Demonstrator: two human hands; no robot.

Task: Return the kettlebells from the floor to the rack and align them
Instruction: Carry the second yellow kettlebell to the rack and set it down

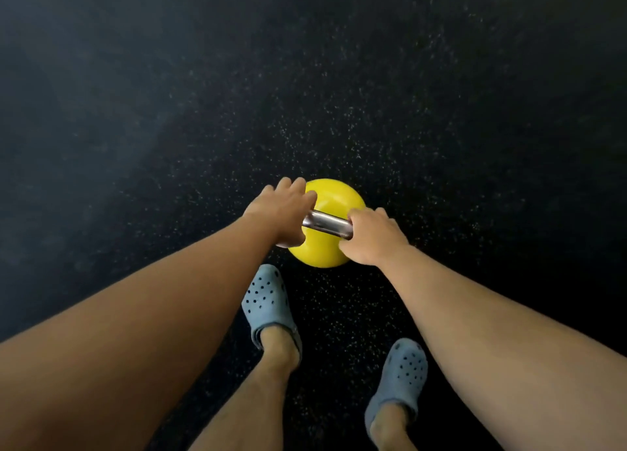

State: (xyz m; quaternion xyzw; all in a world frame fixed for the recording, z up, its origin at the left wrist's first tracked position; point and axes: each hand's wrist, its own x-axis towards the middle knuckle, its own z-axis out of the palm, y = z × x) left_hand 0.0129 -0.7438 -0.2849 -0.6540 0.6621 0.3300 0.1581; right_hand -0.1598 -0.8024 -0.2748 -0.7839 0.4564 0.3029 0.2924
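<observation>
Gripping the steel handle (327, 224) from both ends, the left hand (280, 210) and the right hand (373, 237) are closed around one yellow kettlebell (334, 199), which sits at the centre of the view over the dark speckled floor (441, 111). The left hand wraps the left end of the handle, thumb underneath and fingers curled over the far side; the right hand wraps the right end, fingers folded down over the bar. A short bare stretch of polished bar shows between the two hands. Whether the kettlebell rests on the floor or is raised just off it cannot be told from this angle. No brand, weight marking or other writing is legible on the kettlebell body or handle (the visible surface is plain yellow, and the upper face is partly covered by the hands). Count of items in view: one kettlebell, two hands, two bare forearms, two shoes. The left shoe (266, 301) is a blue-grey perforated clog, placed just near of the kettlebell and almost touching its near edge in the view; the right shoe (402, 379), of the same type, stands nearer and to the right, well apart from the kettlebell. No logo can be read on either shoe.
</observation>
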